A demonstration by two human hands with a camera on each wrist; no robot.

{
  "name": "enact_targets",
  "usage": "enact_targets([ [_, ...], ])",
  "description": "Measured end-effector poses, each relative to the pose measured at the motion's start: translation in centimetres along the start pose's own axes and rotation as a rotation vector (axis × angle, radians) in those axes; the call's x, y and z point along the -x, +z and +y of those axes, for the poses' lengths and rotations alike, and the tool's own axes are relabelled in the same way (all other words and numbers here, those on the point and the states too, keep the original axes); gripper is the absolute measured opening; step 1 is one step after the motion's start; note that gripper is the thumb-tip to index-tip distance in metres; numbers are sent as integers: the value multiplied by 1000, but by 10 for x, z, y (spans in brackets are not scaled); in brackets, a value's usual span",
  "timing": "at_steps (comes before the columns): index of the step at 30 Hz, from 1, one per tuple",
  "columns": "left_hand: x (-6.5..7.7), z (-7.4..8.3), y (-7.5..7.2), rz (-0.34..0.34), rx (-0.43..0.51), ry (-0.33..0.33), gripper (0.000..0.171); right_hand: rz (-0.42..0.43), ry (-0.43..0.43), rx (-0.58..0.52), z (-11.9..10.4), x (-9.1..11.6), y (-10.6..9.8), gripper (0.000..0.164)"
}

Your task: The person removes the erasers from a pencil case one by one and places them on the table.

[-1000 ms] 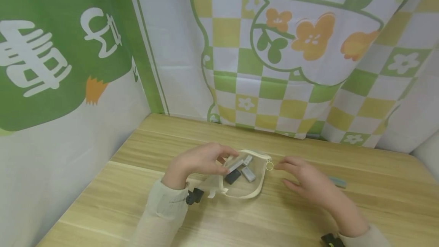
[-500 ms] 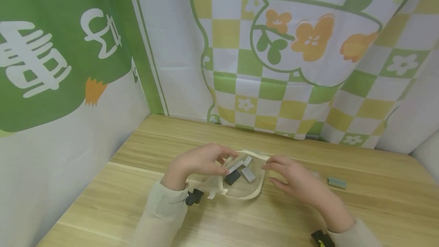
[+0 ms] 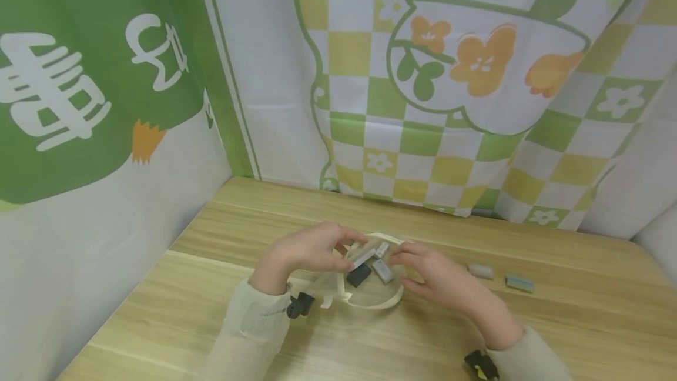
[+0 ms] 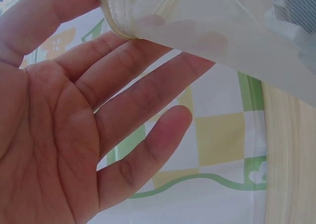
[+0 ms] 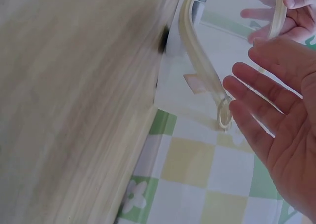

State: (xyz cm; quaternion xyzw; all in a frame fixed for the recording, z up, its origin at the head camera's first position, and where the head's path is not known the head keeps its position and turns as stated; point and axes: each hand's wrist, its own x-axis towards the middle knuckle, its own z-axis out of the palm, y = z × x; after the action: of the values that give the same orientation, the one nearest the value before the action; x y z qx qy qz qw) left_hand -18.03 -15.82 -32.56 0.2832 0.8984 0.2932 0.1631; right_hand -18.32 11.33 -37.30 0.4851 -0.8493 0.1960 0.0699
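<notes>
A translucent zipper pouch with a cream zipper edge is open at the top on the table. Inside lie several small blocks, among them a dark block and a pale grey block. My left hand pinches the pouch's left rim; in the left wrist view, thumb and fingers lie on either side of the zipper edge. My right hand is at the right end of the mouth. Its fingers look extended beside the ring pull in the right wrist view; contact is unclear.
On the wooden table, right of the right hand, lie a light grey block and a teal block. Behind the table hangs a checked curtain; a pale, green-printed cloth borders the left side.
My right hand has moved left from beside the ring pull to over the pouch's right end, uncovering the light grey block on the table. The left hand has stayed on the rim.
</notes>
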Motion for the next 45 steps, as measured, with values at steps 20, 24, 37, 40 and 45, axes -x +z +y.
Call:
enact_targets([
  [20, 1, 2, 0, -15, -19, -11, 55, -214, 84, -42, -3, -17, 8, 38],
  [24, 1, 2, 0, -20, -12, -13, 55, -234, 67, -24, -1, -19, 12, 38],
  [37, -1, 4, 0, -19, -33, 5, 54, -318, 146, -9, -2, -26, 16, 45],
  [40, -1, 4, 0, -21, -32, 2, 54, -335, 152, 1, -2, -28, 17, 48],
  [45, -2, 4, 1, -28, -27, -6, 54, -361, 159, 7, 0, -28, 20, 49],
])
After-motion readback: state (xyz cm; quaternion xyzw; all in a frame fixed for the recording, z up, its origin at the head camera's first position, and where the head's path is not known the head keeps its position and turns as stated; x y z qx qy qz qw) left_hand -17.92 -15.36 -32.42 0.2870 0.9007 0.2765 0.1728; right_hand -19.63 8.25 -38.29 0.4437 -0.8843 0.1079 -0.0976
